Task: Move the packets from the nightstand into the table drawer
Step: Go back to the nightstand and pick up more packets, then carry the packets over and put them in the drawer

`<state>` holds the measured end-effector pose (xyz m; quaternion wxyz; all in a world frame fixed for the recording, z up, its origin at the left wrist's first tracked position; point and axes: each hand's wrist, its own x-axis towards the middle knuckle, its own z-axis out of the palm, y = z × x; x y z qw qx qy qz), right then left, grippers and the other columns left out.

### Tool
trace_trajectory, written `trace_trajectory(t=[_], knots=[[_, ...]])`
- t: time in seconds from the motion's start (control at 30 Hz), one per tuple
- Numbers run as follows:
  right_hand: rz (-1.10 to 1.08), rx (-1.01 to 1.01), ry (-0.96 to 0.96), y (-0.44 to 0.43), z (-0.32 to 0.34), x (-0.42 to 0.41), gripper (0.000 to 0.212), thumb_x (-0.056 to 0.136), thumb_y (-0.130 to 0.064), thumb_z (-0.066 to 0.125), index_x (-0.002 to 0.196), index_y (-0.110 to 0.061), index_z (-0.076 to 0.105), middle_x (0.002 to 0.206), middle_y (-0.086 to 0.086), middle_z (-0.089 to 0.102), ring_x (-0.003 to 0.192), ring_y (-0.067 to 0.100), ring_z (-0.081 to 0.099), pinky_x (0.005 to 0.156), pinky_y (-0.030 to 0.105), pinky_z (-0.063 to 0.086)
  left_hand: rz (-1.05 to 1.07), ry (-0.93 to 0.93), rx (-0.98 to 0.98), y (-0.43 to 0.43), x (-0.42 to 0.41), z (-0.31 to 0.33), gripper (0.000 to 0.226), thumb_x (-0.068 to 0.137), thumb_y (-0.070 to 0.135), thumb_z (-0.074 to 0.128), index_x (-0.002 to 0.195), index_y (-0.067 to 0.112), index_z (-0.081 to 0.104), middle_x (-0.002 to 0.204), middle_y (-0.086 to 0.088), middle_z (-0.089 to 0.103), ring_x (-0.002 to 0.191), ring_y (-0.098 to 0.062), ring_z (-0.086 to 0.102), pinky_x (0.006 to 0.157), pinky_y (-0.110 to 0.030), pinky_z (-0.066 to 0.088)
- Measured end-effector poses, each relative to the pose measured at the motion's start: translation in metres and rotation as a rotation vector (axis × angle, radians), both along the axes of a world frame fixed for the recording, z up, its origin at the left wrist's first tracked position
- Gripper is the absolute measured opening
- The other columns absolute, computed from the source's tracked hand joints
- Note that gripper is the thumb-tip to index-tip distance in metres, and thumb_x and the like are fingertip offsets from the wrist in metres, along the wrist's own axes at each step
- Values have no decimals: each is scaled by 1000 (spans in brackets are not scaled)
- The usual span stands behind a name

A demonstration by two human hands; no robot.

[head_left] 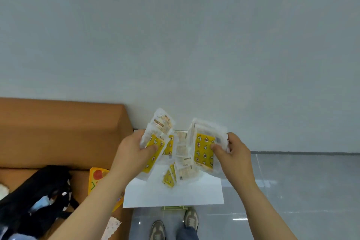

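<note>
Your left hand (pixel 134 149) grips a fanned bundle of packets (pixel 163 122), thumb across a yellow panel; your right hand (pixel 233 152) pinches a squarer stack (pixel 202 148) the same way. You hold both above the white nightstand (pixel 175 195), where loose packets (pixel 183 161) lie overlapping near its back edge. There are at least four, but the count is unsure. Each clear packet carries a yellow label printed with moons, stars and small house shapes — the writing on the pale backs is too blurred to read. One black bag (pixel 44 191) lies at your left.
</note>
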<state>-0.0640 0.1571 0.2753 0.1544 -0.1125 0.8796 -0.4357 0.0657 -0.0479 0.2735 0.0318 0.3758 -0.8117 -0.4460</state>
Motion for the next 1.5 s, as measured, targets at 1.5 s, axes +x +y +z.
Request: trace_trajectory(t=[1.5], knots=[[-1186, 61, 746, 688, 246, 71, 15, 85, -18, 68, 97, -14, 60, 90, -26, 61, 90, -15, 60, 58, 7, 50, -1335, 684, 248, 719, -213, 242, 24, 83, 23, 69, 99, 40, 63, 90, 25, 67, 85, 9, 62, 57, -8, 49]])
